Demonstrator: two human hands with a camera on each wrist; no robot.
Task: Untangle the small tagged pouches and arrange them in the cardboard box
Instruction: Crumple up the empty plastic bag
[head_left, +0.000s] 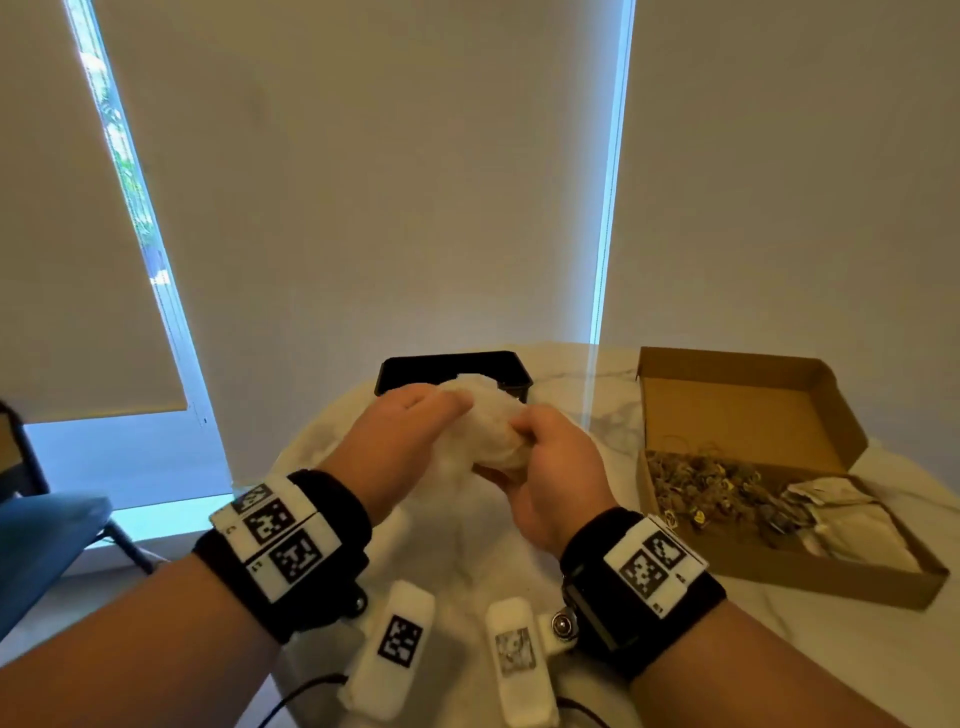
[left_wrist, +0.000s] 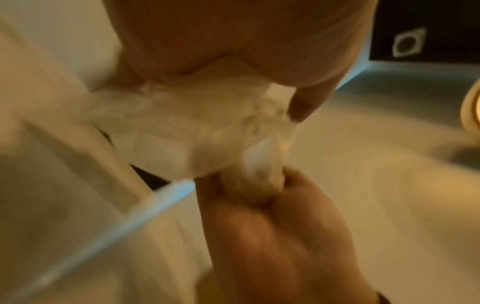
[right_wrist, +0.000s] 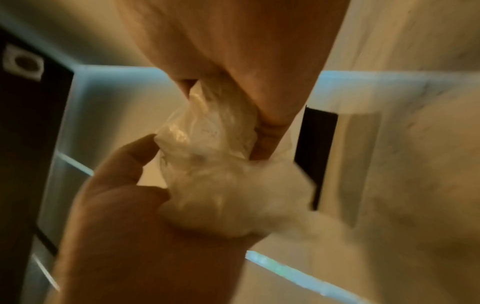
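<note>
A crumpled white bundle of sheer pouches (head_left: 491, 423) is lifted above the table in front of me. My left hand (head_left: 415, 423) grips its left side with curled fingers. My right hand (head_left: 540, 452) pinches its right end. In the left wrist view the bundle (left_wrist: 182, 131) stretches from my left hand (left_wrist: 233, 30) down to my right hand (left_wrist: 272, 226). The right wrist view shows the bundle (right_wrist: 207, 148) between my right hand (right_wrist: 246, 41) and my left hand (right_wrist: 130, 226). The open cardboard box (head_left: 753, 410) at the right holds a tangle of tagged strings (head_left: 701, 488) and flat white pouches (head_left: 852, 514).
A black tray (head_left: 452, 364) stands just behind the bundle on the round marble table (head_left: 587, 415). Two white marker blocks (head_left: 395, 649) lie near the front edge with a cable. A blue chair (head_left: 52, 519) is at the left, off the table.
</note>
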